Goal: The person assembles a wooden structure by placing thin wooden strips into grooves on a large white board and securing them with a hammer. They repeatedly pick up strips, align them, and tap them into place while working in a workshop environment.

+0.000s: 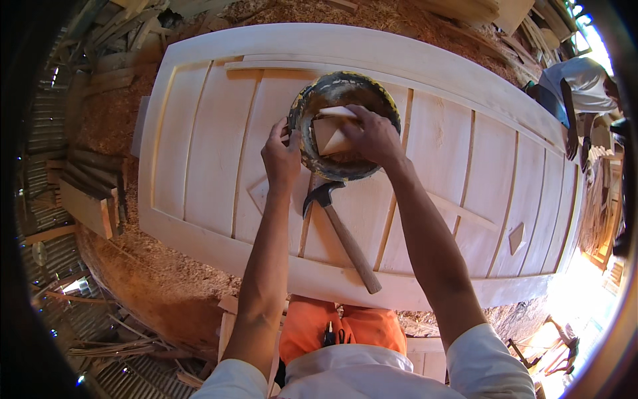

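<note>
Fingers (361,117) on pale piece (335,112) in bowl (355,88)

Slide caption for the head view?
Left hand at the edge of a stained bowl, right hand over its opening, claw hammer on a wooden panel.

A white short-sleeved top (362,380) is worn with orange legwear (305,330).

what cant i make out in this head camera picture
Head view, all of these:
Floor of the round container: partly covered by the right hand and the square piece.
Wooden panel under the container: hidden by it.
What the left hand grips, if anything: its fingers block it.
Co-worker's hands: small and dark.
Lower-right ground: glare.
</note>
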Tool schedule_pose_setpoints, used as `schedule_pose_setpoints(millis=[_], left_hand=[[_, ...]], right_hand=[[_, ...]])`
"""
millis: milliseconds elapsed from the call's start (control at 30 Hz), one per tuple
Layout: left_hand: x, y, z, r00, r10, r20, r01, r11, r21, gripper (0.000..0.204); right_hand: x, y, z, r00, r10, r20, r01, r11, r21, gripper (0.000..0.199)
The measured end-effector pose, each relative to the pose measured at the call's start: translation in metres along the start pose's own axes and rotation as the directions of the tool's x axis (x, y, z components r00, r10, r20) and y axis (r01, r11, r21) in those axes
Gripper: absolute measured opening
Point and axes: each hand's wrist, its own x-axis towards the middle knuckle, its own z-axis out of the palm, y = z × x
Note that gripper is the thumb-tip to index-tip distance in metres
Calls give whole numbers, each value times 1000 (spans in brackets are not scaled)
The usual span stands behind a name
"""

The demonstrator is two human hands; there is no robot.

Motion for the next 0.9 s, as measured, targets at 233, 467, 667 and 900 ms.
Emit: schedule_pose_setpoints(millis=[233, 467, 667, 900], left_hand=[[5, 14, 26, 716, 478, 509, -686, 615, 388, 64], [34, 33, 47, 666, 98, 740, -674, 506, 539, 87], [37, 47, 7, 732, 148, 665, -517, 756, 401, 87], [19, -6, -101, 817, 292, 498, -488, 810, 325, 83]], right_hand=[[-11, 11, -42, 974, 195, -113, -181, 976, 120, 34], [-13, 33, -61, 943, 289, -163, -249, 941, 229, 39], [-84, 54, -79, 916, 400, 39, -341, 722, 602, 41], [-137, 13, 8, 893, 132, 431, -278, 914, 295, 38]])
